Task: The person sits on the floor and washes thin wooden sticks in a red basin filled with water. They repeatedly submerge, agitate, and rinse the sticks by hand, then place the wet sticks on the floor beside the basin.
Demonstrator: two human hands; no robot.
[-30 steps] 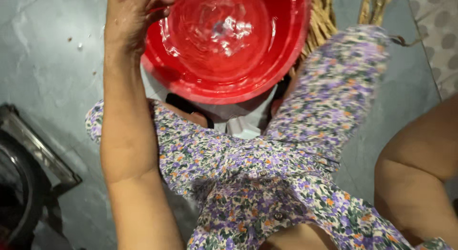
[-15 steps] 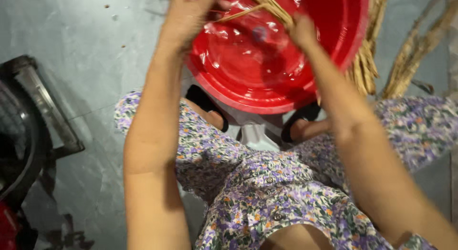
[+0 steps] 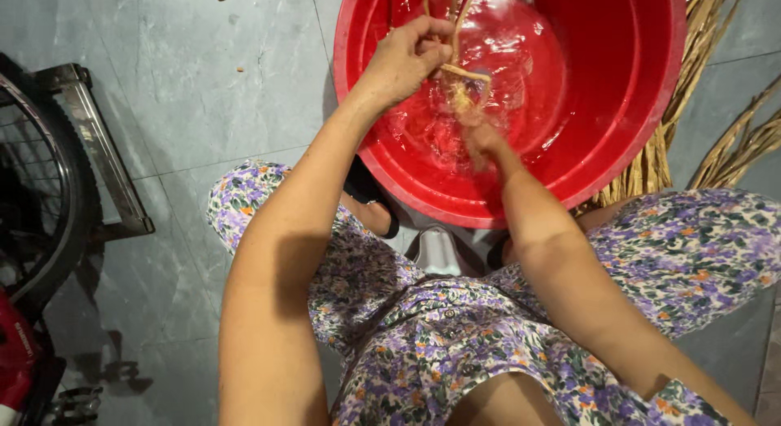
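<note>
A big red basin (image 3: 634, 117) with water in it stands on the floor between my knees. Over the water my left hand (image 3: 407, 56) is closed on several tan fibre strands (image 3: 465, 72) that hang down into the basin. My right hand (image 3: 482, 139) is lower, dipped in the water, and grips the wet lower end of the same strands. I wear a purple floral dress (image 3: 439, 328).
A bundle of dry tan straw (image 3: 708, 109) lies on the grey tiled floor (image 3: 187, 76) to the right of the basin. A bicycle wheel (image 3: 37, 206) and a metal stand (image 3: 106, 166) are at the left. A red object (image 3: 12, 353) sits at the bottom left.
The view has tilted so the basin sits at the top right. My right hand has come into the basin and both hands now grip the strands, which are down in the water.
</note>
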